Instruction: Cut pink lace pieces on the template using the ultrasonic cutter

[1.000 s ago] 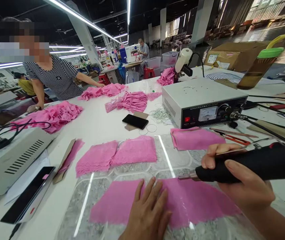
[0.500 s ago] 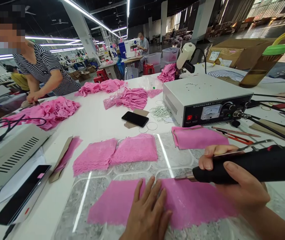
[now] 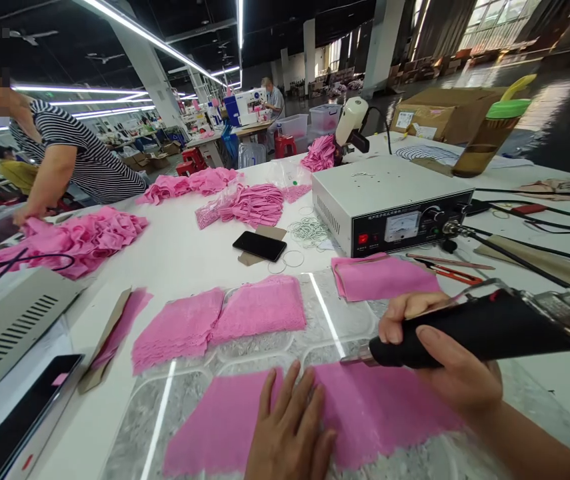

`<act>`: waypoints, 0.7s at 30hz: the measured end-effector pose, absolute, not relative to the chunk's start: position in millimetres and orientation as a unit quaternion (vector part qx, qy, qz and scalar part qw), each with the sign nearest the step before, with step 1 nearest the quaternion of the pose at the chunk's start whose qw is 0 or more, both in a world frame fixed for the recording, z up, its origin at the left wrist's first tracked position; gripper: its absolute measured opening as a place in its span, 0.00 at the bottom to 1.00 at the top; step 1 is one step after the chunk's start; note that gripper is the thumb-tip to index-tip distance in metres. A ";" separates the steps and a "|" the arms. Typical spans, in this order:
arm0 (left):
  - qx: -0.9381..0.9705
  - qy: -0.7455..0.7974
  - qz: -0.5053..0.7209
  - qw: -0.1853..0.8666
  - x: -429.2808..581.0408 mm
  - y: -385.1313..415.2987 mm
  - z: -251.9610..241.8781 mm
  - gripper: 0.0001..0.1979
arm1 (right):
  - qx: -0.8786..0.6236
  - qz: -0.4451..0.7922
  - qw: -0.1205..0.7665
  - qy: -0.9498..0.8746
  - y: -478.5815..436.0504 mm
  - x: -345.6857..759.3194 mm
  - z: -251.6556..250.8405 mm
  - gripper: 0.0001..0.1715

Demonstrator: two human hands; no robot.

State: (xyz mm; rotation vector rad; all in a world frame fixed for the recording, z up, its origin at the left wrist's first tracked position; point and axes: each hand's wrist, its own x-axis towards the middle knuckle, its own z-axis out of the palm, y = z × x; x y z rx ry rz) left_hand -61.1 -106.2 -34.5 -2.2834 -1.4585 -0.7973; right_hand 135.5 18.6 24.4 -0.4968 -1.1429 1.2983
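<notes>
My left hand [image 3: 289, 427] lies flat with its fingers spread, across two pink fabric pieces. Under its fingers on one side is the left fabric piece [image 3: 219, 417]; on the other is the right fabric piece [image 3: 385, 407]. My right hand [image 3: 445, 353] wraps round the black handle of an ultrasonic cutter [image 3: 475, 327], thumb along its near side. Its flat metal tip points left and rests at the far edge of the right piece. Both pieces lie on a glossy, marble-patterned mat [image 3: 135, 413]. Two stacks of cut pink fabric [image 3: 259, 307] sit just beyond them.
A grey generator box [image 3: 389, 193] with a meter stands at the back right, a folded pink cloth [image 3: 385, 277] before it. A black phone [image 3: 259, 245] lies mid-table. A co-worker in a striped shirt [image 3: 79, 147] stands at the left by a pink fabric heap [image 3: 85, 233]. A bottle [image 3: 489, 140] leans at right.
The view has shifted, so most things appear further left. My hands and the cutter tip keep nearly the same places on the fabric. The co-worker's arm has moved down toward the pink heap.
</notes>
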 end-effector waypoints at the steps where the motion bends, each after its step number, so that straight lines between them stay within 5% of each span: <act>1: -0.801 -0.507 -0.277 0.160 -62.2 -106.0 -35.2 0.13 | -0.215 0.568 0.630 -0.485 19.7 136.4 25.0 0.06; 8: -0.818 -0.482 -0.260 0.177 -69.3 -102.9 -36.5 0.12 | -0.263 0.549 0.696 -0.381 31.9 159.4 31.7 0.04; 21: -0.808 -0.491 -0.281 0.165 -63.4 -102.2 -29.3 0.12 | -0.247 0.546 0.661 -0.452 26.9 157.4 22.6 0.04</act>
